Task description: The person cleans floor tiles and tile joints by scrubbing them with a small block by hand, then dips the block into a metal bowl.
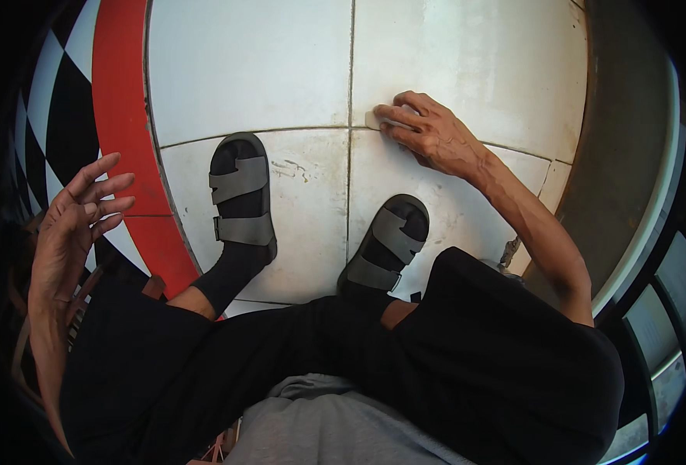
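Observation:
My right hand (427, 131) reaches down to the floor, fingers curled over a small pale object (372, 120). It is pressed on or held just above the white tiles by the joint where several tiles meet. Most of this object is covered by the fingers, so I cannot tell whether it is a sponge, an eraser or a block. Off to the left, my left hand (78, 212) hangs in the air above my knee, fingers apart and holding nothing. White floor tiles (250, 70) with brown stains and dark scuffs spread out before me.
My feet, in black socks and grey-strapped sandals (239, 195), stand on the tiles. A red border strip (119, 70) and black-and-white checkered flooring (67, 110) lie left. Along the right run a dark strip (621, 116) and a pale curved edge (662, 186), beside dark-framed panes (648, 325).

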A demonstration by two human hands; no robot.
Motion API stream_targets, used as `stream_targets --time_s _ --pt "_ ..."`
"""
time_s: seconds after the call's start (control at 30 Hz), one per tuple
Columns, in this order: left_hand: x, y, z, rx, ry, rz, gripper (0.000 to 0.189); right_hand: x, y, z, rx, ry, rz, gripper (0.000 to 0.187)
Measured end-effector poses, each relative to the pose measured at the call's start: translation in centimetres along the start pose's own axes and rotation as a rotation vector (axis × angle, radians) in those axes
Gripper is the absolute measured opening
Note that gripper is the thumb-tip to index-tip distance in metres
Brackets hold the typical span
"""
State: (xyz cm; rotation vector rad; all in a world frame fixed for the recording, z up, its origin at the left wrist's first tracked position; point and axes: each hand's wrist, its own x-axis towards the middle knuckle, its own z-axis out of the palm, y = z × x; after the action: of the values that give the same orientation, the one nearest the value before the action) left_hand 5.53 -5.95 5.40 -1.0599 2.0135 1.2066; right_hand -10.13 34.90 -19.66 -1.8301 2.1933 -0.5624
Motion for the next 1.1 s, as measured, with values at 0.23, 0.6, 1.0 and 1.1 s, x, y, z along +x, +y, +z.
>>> stream_targets --time_s 0.23,0.6,1.0,1.1 --pt "-0.1 0.9 -0.2 0.053 -0.031 0.023 0.067 -2.8 0.5 -1.0 0.064 0.035 0.037 0.023" --pt "0.6 0.6 0.2 0.053 -0.067 0.020 0.062 -3.6 0.8 -1.2 -0.010 -0.002 0.045 0.021" --pt "0.1 0.2 0.2 0.045 0.016 0.004 0.062 0.5 -0.8 0.5 0.041 0.032 -0.039 0.018" --pt "-0.2 -0.3 -0.3 -0.046 -0.055 -0.013 0.062 -4.4 0.6 -0.8 0.073 0.030 0.018 0.024"
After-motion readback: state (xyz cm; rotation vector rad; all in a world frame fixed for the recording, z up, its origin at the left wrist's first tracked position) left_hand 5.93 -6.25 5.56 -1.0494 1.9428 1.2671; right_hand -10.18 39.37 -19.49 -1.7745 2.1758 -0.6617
